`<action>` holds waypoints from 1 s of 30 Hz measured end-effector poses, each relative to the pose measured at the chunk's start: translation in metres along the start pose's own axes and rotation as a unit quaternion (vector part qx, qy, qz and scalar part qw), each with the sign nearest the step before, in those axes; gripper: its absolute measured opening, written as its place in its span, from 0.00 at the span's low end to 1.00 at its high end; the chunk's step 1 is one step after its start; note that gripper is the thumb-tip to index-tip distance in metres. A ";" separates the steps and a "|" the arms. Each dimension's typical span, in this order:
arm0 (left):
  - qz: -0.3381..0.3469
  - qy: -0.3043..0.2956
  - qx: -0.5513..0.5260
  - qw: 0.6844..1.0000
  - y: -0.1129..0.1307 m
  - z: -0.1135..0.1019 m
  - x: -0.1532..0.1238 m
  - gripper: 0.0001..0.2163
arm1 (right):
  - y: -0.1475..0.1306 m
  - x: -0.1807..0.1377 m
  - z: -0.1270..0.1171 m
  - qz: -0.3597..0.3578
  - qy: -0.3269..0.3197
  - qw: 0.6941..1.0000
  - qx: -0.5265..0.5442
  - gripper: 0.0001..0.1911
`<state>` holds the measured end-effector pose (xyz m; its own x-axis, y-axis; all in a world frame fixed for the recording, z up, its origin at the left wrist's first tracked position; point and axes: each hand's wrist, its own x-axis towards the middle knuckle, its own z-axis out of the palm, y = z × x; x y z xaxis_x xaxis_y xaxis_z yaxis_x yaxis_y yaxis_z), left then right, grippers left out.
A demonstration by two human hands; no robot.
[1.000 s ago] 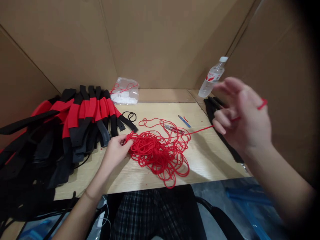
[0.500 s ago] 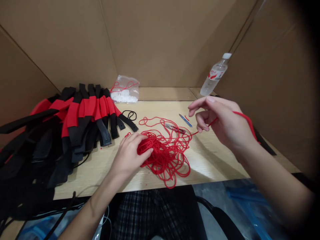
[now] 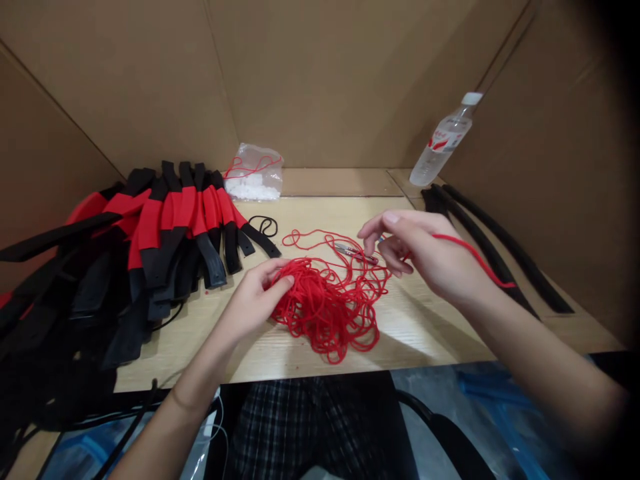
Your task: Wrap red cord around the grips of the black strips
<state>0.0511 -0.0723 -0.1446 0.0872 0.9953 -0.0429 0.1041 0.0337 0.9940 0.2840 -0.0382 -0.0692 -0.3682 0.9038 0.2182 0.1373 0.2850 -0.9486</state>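
Note:
A loose tangle of thin red cord [image 3: 325, 310] lies on the wooden tabletop [image 3: 425, 320]. My left hand [image 3: 257, 300] rests at the tangle's left edge, with its curled fingers gripping a bunch of the cord. My right hand [image 3: 410, 250] is raised just right of the tangle and pinches a strand of the cord. That strand runs from the tangle through the fingers, and a length trails past the wrist. Small red-handled scissors [image 3: 355, 253] lie among the loops, close to my right fingertips.
A stack of black strips with red bands [image 3: 185, 220] fills the table's left side. Behind it are a small black cord loop [image 3: 265, 227] and a plastic bag of white pieces [image 3: 253, 175]. A water bottle [image 3: 443, 140] and long black strips [image 3: 495, 250] lie at right. Cardboard walls surround the table.
My right hand has moved left and down, closer to the tangle. My left hand stays on the cord. The view has shifted, showing more of the black strips at right.

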 end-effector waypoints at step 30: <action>-0.083 0.028 -0.199 0.976 0.012 -0.009 -0.006 0.19 | 0.037 -0.002 0.025 -0.008 -0.200 0.975 -0.100 0.08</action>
<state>0.0428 -0.0770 -0.1319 0.0466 0.9763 -0.2112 -0.2810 0.2157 0.9351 0.2663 -0.0374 -0.1104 -0.6947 0.7139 0.0880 0.2902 0.3901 -0.8738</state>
